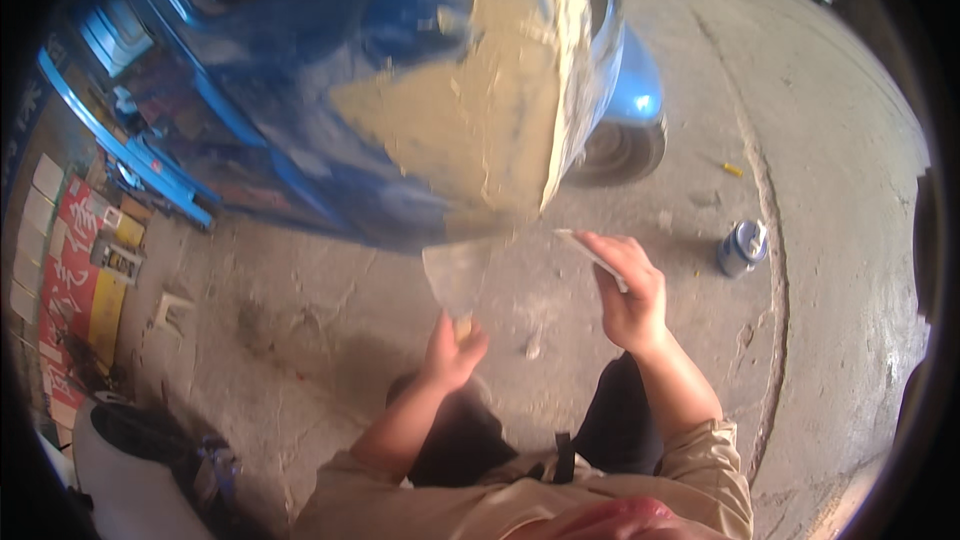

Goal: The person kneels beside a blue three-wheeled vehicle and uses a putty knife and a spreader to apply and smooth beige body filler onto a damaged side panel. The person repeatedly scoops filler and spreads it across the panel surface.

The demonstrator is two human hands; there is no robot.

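Across the far middle of the scene, the rounded corner of a blue vehicle (285, 70) carries a broad coat of cream filler (500, 115), reaching from the far edge of view down to the bottom of the panel. By the look of it, spreading is well along on the right part of this corner: coverage there is nearly continuous. It does not seem finished, though; blue shows through in streaks and in a bare patch farther off, the left border is ragged, and a thick raised ridge runs down the right side, so the surface appears neither levelled nor smoothed. Farther left, the panel is blue with dull, scuffed patches and no broad coat. Near the person, the left hand (457, 352) grips the light handle of a wide scraper (460, 275), thumb and fingers closed around it; its blade points at the panel's lower edge, though whether they touch I cannot tell. To the right, the right hand (632, 290) holds a thin pale board (592, 256) seen nearly edge-on, fingers straight and pressed together along it, the thumb's place unclear. Beyond, on the floor (840, 270), stands a blue can (742, 250).
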